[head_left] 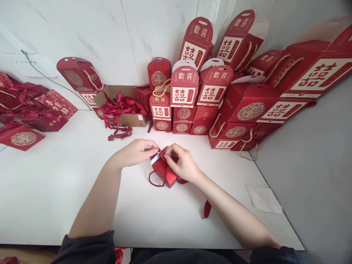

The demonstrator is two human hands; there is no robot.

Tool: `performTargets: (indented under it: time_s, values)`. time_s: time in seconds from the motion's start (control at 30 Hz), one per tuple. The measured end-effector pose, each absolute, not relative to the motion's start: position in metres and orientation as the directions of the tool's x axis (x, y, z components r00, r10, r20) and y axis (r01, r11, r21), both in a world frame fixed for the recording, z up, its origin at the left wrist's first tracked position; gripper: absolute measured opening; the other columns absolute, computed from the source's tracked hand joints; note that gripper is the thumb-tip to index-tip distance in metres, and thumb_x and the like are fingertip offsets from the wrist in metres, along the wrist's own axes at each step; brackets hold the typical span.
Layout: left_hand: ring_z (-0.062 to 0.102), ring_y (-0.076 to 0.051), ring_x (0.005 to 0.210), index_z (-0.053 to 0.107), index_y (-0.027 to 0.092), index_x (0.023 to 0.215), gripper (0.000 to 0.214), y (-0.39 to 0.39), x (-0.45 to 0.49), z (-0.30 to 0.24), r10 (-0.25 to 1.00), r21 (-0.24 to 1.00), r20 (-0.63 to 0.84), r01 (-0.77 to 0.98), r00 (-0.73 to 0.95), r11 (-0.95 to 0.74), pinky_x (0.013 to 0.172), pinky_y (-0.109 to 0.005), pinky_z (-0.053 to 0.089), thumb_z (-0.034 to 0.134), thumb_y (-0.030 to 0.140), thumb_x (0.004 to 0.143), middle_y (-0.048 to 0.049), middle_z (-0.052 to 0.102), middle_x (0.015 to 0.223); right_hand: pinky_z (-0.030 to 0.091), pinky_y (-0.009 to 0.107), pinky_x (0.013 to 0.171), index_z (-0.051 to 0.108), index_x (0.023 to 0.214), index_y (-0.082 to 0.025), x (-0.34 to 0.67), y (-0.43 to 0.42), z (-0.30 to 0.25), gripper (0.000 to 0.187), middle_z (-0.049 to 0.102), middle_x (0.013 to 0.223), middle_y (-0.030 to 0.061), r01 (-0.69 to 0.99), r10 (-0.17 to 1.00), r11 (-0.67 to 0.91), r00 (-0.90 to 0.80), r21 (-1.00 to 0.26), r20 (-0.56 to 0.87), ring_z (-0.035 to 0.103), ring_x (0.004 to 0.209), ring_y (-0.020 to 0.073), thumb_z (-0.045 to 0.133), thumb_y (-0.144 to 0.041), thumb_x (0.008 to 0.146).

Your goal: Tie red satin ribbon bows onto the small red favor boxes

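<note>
A small red gift box (162, 169) sits tilted on the white table in front of me, its top partly folded and a white inner flap showing on the left. Its dark red cord handle (156, 184) loops out at the lower left. My left hand (143, 151) is pinched at the box's upper left edge; what lies between its fingertips is too small to make out. With thumb and forefinger, my right hand (180, 161) grips the red top flap. Dark red ribbon (206, 209) trails out beneath my right forearm.
An open cardboard box (132, 120) heaped with red ribbons stands by the wall. Stacked red gift boxes (184, 95) rise behind my hands and along the right wall. More ribboned boxes (23, 137) lie at far left. A white tissue (264, 199) rests near the right edge.
</note>
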State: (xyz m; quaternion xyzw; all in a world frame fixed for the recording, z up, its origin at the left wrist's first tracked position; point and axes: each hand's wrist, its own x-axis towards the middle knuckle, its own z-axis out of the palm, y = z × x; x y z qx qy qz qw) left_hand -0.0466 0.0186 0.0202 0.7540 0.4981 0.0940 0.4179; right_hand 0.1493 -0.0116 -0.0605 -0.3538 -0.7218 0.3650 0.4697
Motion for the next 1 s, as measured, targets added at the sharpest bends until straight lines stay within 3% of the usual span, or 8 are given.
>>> performTargets:
  time_s: [0.2,0.43,0.63,0.8,1.0]
  values:
    - [0.061,-0.016,0.076,0.066,0.019,0.089,0.023,0.021,-0.041,0.017,0.852,0.710,-0.223,0.677,0.474,-0.191,0.065,-0.026,0.045,0.051,0.035,0.086,-0.0018,0.070,0.085,0.052,0.030,0.076,0.050,0.089,-0.022,0.149,-0.010,-0.063,0.004,0.061,0.090,0.0034,0.177,0.845,0.497,-0.320,-0.849,0.428,0.060,0.079,0.0163,0.048,-0.020,0.090]
    - [0.059,-0.014,0.068,0.063,0.019,0.081,0.013,0.021,-0.041,0.016,0.879,0.738,-0.197,0.656,0.434,-0.158,0.061,-0.025,0.043,0.054,0.028,0.082,0.0002,0.066,0.073,0.052,0.031,0.076,0.051,0.090,-0.023,0.150,-0.010,-0.063,0.005,0.062,0.091,0.0037,0.182,0.850,0.485,-0.330,-0.855,0.412,0.061,0.080,0.0168,0.048,-0.019,0.089]
    - [0.063,-0.017,0.076,0.065,0.018,0.086,0.021,0.022,-0.041,0.015,0.872,0.775,-0.216,0.621,0.439,-0.121,0.070,-0.029,0.049,0.053,0.035,0.085,-0.0026,0.069,0.083,0.052,0.030,0.075,0.052,0.091,-0.023,0.151,-0.010,-0.061,0.006,0.061,0.090,0.0031,0.188,0.847,0.491,-0.332,-0.850,0.416,0.060,0.079,0.0164,0.048,-0.019,0.089]
    - [0.060,-0.017,0.080,0.065,0.019,0.087,0.023,0.023,-0.038,0.014,0.857,0.691,-0.193,0.686,0.479,-0.228,0.072,-0.028,0.045,0.052,0.038,0.085,-0.0016,0.068,0.086,0.051,0.029,0.073,0.052,0.092,-0.023,0.151,-0.010,-0.063,0.006,0.060,0.088,0.0025,0.199,0.848,0.490,-0.335,-0.849,0.411,0.059,0.077,0.0159,0.049,-0.019,0.089]
    - [0.057,-0.015,0.075,0.062,0.019,0.079,0.014,0.021,-0.036,0.015,0.859,0.694,-0.123,0.662,0.497,-0.284,0.068,-0.025,0.043,0.052,0.029,0.082,0.0008,0.064,0.080,0.051,0.029,0.072,0.052,0.092,-0.023,0.150,-0.010,-0.062,0.005,0.061,0.087,0.0022,0.222,0.850,0.489,-0.337,-0.843,0.404,0.059,0.076,0.0158,0.049,-0.020,0.089]
